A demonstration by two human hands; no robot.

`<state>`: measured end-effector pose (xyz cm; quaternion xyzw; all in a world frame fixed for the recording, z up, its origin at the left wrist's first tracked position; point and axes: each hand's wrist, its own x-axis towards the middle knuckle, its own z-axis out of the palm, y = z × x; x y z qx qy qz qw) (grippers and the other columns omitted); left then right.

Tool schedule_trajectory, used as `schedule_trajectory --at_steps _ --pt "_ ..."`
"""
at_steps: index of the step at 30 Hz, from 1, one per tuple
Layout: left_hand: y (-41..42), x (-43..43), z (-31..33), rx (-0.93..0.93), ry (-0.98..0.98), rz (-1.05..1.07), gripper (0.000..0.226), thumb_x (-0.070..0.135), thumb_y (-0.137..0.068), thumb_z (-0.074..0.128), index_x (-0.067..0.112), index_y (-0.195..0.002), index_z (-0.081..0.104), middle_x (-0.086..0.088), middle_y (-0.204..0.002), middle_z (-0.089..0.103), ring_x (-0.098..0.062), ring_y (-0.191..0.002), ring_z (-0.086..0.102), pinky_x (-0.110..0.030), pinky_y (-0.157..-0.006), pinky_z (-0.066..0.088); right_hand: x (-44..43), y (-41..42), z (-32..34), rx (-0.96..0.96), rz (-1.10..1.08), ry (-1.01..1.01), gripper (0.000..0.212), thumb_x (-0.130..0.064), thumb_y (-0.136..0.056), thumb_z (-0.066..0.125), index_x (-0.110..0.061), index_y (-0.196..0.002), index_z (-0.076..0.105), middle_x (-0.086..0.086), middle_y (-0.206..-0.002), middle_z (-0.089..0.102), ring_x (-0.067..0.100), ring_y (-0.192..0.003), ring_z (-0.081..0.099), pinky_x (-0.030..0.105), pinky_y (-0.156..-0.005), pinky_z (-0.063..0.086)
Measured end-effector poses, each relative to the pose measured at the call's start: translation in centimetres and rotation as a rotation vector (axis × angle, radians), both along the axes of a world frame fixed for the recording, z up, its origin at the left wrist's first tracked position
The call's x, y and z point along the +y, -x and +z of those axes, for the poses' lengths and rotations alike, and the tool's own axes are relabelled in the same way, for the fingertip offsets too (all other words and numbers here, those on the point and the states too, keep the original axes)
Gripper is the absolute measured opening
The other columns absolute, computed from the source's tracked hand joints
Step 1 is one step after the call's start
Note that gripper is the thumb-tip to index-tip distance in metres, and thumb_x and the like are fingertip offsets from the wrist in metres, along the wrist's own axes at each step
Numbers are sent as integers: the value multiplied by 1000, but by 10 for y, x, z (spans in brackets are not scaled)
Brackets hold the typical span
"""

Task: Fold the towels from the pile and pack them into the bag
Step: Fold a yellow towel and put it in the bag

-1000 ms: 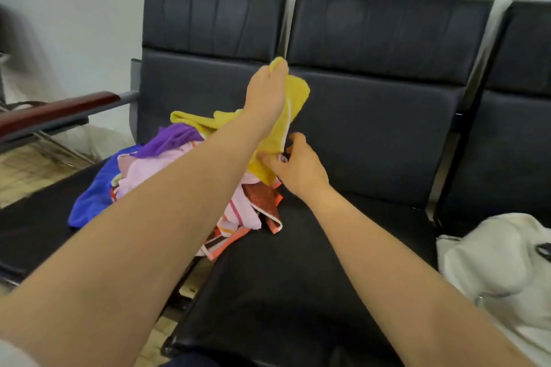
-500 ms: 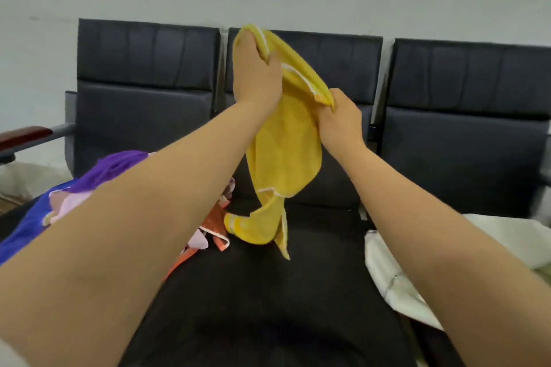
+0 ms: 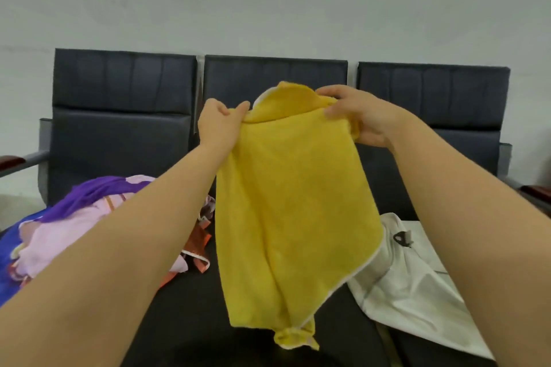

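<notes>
- Pile (image 3: 74, 226) of purple, pink, blue and orange towels lies heaped and unfolded on the left of a dark row of seats (image 3: 125, 104).
- The left grip (image 3: 219, 125) pinches the top left corner of a yellow towel (image 3: 292, 211) between thumb and fingers. The towel hangs in the air in front of the middle seat, clear of the pile.
- That pinch looks shallow. A sharp tug to stretch the top edge could pull the corner free, leaving the cloth swinging from one hand.
- Between the hands the top edge has rolled over in a loose flap. Folding without shaking it flat would likely trap a lump in the first crease.
- The right grip (image 3: 360, 116) is curled round the top right corner, with cloth bunched in the palm. A bunched corner could leave the halves uneven.
- The towel is bright yellow and plush, with a pale trim along its lower right edge. It hangs askew, the right side flaring out and the lowest corner twisted into a small knot just above the seat, where it could drag or catch.
- A white bag (image 3: 417, 286) lies slumped on the right seat, partly behind the towel. Its opening cannot be made out, so a folded towel may come undone while the bag is opened.
</notes>
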<state>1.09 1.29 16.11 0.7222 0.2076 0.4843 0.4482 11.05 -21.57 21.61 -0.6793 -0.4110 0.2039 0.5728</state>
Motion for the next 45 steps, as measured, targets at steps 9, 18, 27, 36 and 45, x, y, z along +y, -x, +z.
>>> schedule_trajectory --at_steps 9,18,27,36,45 --pt "30 24 -45 876 127 -846 93 64 -47 83 17 -124 59 -5 -119 67 -24 -110 64 -42 -98 48 2 -17 -26 -345 -324 516 46 -53 -81 69 -15 -108 67 6 -104 69 25 -96 66 43 -86 55" --pt "11 -23 -78 586 41 -810 37 25 -83 72 29 -118 59 5 -114 67 -14 -104 64 -39 -95 51 42 3 -41 -56 231 418 59 -2 -77 75 -17 -129 53 6 -122 65 25 -108 65 41 -86 56" --pt "35 38 -92 976 -211 -427 41 37 -86 68 8 -115 64 -10 -115 65 -29 -107 60 -35 -89 47 9 -28 -86 57 -112 824 31 -19 -92 62 -5 -119 58 12 -116 66 33 -107 64 47 -94 51" --pt "-1 -2 -6 -181 -164 6 20 12 -93 48 23 -77 41 8 -78 48 -3 -67 44 -19 -60 39 63 -2 -37 -188 -715 -457 20 -13 -95 43 -18 -76 39 -3 -77 42 15 -77 42 28 -66 36" --pt "57 15 -198 1716 -293 -598 76 57 -77 70 15 -137 48 -6 -134 54 -22 -116 54 -30 -90 45 14 12 -213 -318 149 855 32 -40 -90 61 -9 -94 70 6 -96 65 21 -94 60 41 -93 45"
